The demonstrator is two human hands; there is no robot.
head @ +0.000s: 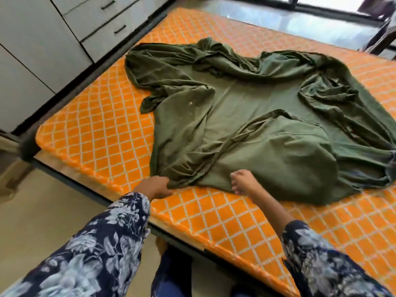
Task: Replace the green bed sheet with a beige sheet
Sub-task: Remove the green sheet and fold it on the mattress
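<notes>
The green bed sheet (252, 116) lies loose and bunched in the middle of the orange checked mattress (96, 125), its edges pulled in from all sides. My left hand (157, 186) grips the sheet's near edge at the left. My right hand (243, 182) holds the near edge a little further right, its fingers curled into the cloth. No beige sheet is in view.
Grey cupboards with drawers (100, 20) stand along the left of the bed, with a narrow gap between. A window (325, 3) runs behind the bed's far side. I stand on the tan floor (42, 215) at the near edge.
</notes>
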